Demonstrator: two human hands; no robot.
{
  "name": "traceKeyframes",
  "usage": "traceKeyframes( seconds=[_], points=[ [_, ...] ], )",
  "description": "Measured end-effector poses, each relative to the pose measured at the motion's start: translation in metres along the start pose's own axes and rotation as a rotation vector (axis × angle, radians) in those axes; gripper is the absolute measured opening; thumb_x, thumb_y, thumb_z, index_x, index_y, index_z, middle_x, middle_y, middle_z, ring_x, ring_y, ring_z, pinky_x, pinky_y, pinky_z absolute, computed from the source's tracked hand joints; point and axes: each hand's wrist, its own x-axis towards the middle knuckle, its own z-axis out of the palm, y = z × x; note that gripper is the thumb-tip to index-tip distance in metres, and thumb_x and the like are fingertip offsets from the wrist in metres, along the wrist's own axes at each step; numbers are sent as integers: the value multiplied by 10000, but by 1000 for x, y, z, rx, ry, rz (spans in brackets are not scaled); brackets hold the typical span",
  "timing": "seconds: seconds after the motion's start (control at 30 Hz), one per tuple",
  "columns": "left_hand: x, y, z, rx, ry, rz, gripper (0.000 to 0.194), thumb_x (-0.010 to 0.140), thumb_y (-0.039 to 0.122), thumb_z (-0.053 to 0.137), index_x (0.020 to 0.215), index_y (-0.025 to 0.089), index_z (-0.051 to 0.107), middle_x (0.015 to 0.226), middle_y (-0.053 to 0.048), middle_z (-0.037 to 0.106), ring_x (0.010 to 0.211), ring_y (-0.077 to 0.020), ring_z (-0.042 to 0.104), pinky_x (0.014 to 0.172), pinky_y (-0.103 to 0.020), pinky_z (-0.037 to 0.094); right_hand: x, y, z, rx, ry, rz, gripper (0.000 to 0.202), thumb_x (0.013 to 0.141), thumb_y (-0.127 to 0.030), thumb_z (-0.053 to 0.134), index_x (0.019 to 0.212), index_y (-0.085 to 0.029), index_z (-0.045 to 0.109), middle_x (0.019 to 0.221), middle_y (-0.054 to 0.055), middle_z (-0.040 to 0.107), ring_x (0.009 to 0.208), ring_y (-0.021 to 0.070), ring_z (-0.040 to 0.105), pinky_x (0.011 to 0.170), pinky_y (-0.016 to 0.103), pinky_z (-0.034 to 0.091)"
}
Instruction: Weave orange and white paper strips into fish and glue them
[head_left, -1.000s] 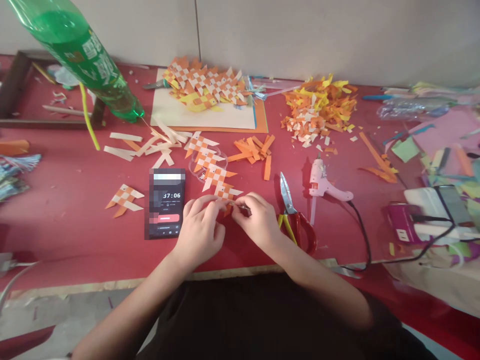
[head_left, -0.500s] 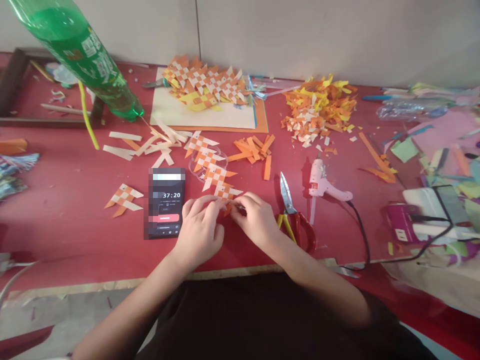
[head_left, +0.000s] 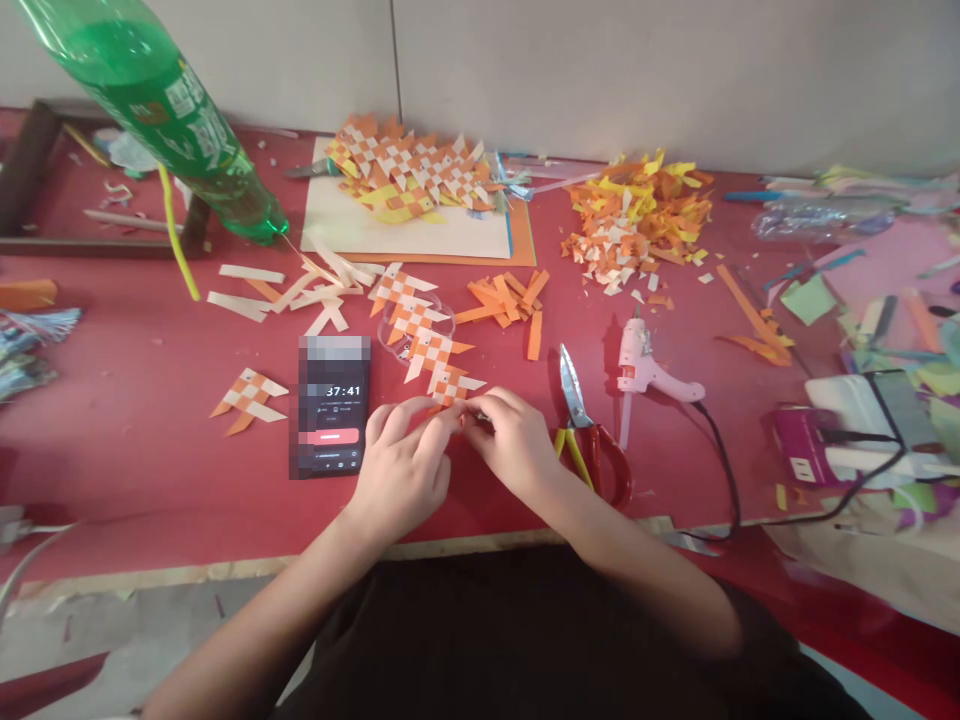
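My left hand (head_left: pixel 403 465) and my right hand (head_left: pixel 516 440) meet at the fingertips over the red table. Both are closed in a pinch on something small between them, mostly hidden by the fingers. Just beyond the fingertips lies a diagonal row of woven orange and white paper fish (head_left: pixel 435 355). A single woven fish (head_left: pixel 251 398) rests farther left. The phone (head_left: pixel 334 410) with a running timer touches or nearly touches my left hand. Orange paper strips (head_left: pixel 506 298) and cream strips (head_left: pixel 330 285) lie past the row.
Right of my right hand are scissors (head_left: pixel 574 400) and a pink glue gun (head_left: pixel 645 365) with a black cord. A green bottle (head_left: pixel 180 125) stands at the back left. Stacked woven fish (head_left: pixel 412 165) lie on paper sheets, beside a heap of paper scraps (head_left: pixel 637 215).
My fingertips have shifted slightly where they meet, and the small orange bit between them shows differently. The phone's timer reads a later time.
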Motion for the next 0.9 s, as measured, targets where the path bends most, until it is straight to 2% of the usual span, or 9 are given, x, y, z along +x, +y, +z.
traceKeyframes(
  seconds=[0.17,0.33,0.6,0.77,0.9],
  points=[
    [-1,-1,3,27,-12,2,496,763,-15,466,1213,164,574,874,-53,762,1139,-307,586,949,-474,349,-3,1,0,24,13,11,100,861,-145,599,915,-190,670,858,48,703,772,169,681,712,277,547],
    [-2,-1,3,39,-41,-3,489,778,2,471,1227,167,571,926,-70,764,1154,-307,584,956,-478,357,-4,0,-4,31,19,23,85,857,-154,613,925,-185,653,883,52,692,820,178,684,743,281,552],
    [2,3,2,69,-59,8,464,779,-7,460,1196,168,567,1035,-73,754,1173,-310,575,941,-466,365,-6,-3,-8,-34,-7,47,144,909,-163,523,898,-180,666,806,47,632,699,162,631,638,268,491],
    [3,4,1,71,-75,33,432,781,-11,447,1161,160,562,1046,-80,749,1207,-303,559,952,-456,368,-2,-4,-6,-52,-9,77,117,882,-165,542,819,-175,641,776,44,632,691,174,633,595,268,455],
    [5,3,-2,58,-92,28,414,768,-17,438,1117,167,563,1017,-91,746,1205,-316,555,945,-473,372,1,-5,-7,-26,-28,79,44,831,-156,602,843,-191,625,842,39,674,757,175,667,632,260,478]
  ],
)
